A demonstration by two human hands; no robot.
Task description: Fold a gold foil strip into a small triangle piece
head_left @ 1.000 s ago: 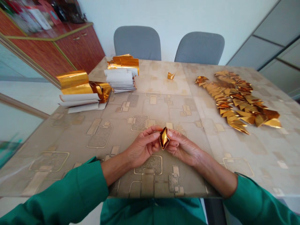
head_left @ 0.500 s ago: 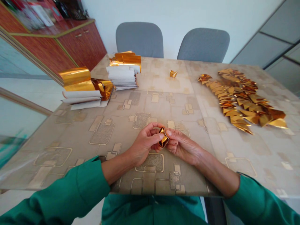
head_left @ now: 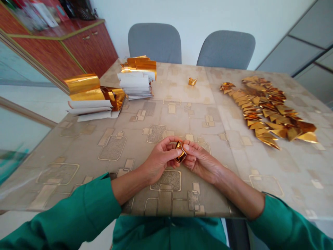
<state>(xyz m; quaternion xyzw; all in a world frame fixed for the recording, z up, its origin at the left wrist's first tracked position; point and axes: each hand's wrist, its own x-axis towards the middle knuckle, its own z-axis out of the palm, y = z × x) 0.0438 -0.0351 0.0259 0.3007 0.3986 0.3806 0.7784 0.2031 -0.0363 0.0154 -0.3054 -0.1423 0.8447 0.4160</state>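
Note:
Close to the table's front edge, both hands grip one small folded gold foil paper. My left hand is closed around its left side, the thumb pressing on the shiny inner face. From the other side, my right hand pinches its right edge between thumb and fingers. The fingers partly cover the paper, so its full shape is hidden. Beyond the hands, a single folded gold piece stands alone on the patterned table.
Two stacks of foil sheets, a nearer one and a farther one, lie at the left. Rows of folded gold pieces spread over the right side. Two grey chairs stand behind the table, near a red-brown cabinet.
Both hands stay in nearly the same place on the foil paper. My right thumb has shifted slightly at its edge, and the paper looks a little turned.

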